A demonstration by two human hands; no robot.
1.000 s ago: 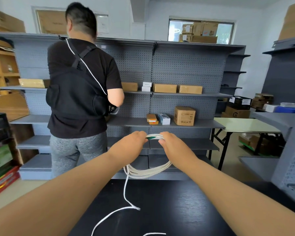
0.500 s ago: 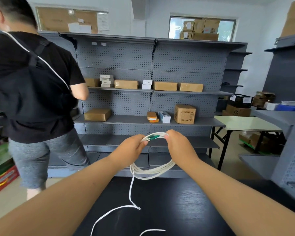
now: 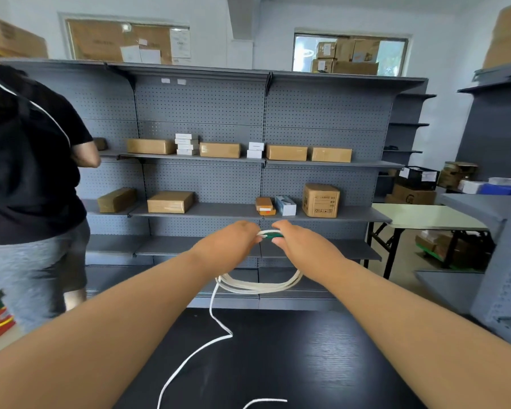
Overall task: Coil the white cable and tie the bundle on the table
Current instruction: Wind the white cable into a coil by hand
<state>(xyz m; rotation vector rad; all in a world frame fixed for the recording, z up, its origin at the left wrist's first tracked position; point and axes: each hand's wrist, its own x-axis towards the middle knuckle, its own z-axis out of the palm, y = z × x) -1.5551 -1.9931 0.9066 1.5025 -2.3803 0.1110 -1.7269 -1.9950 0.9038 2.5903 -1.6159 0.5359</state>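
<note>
I hold a coil of white cable (image 3: 260,286) in the air above the far edge of the black table (image 3: 307,358). My left hand (image 3: 227,242) and my right hand (image 3: 301,243) both grip the top of the coil, close together. Between them shows a short green piece (image 3: 273,235) on the white strands. The coil's lower loops hang below my wrists. A loose tail of cable (image 3: 189,358) drops from the coil's left side onto the table and runs toward the near edge. Another short bit of cable (image 3: 263,402) lies at the bottom edge.
A person in a black shirt and grey shorts (image 3: 27,178) stands at the left, facing away. Grey pegboard shelves (image 3: 248,160) with cardboard boxes stand behind the table. A pale folding table (image 3: 425,216) and more boxes are at the right.
The person at the left has moved further left, uncovering more of the shelves. My hands have drawn closer together at the top of the coil.
</note>
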